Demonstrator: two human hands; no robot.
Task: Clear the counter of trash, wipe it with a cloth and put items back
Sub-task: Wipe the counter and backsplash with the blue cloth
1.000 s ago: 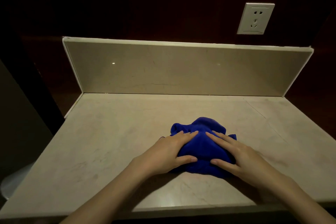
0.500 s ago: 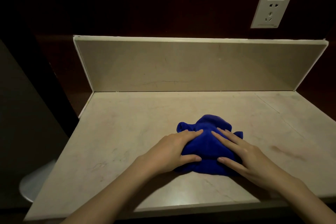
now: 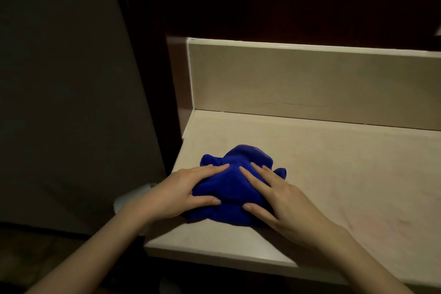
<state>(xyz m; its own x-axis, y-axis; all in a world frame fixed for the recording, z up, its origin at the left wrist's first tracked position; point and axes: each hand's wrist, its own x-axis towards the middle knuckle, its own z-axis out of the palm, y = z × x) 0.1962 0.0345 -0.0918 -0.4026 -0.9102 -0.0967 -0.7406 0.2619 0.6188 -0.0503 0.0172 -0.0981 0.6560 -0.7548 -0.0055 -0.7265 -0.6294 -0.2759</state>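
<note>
Left hand (image 3: 183, 192) and right hand (image 3: 279, 198) flat, fingers straight, pressing blue cloth (image 3: 235, 182) on counter (image 3: 334, 174) near left edge.

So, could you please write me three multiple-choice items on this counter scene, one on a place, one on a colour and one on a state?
1. Where on the counter does the cloth lie?
A. near its left end
B. against the back wall
C. at its far right

2. What colour is the cloth?
A. white
B. blue
C. red

3. How do the hands meet the cloth?
A. both press it with straight fingers
B. one lifts it clear
C. neither touches it

Answers:
1 A, the counter's left edge is close beside the cloth.
2 B, it is deep blue.
3 A, the left hand and right hand lie flat on it.
</note>
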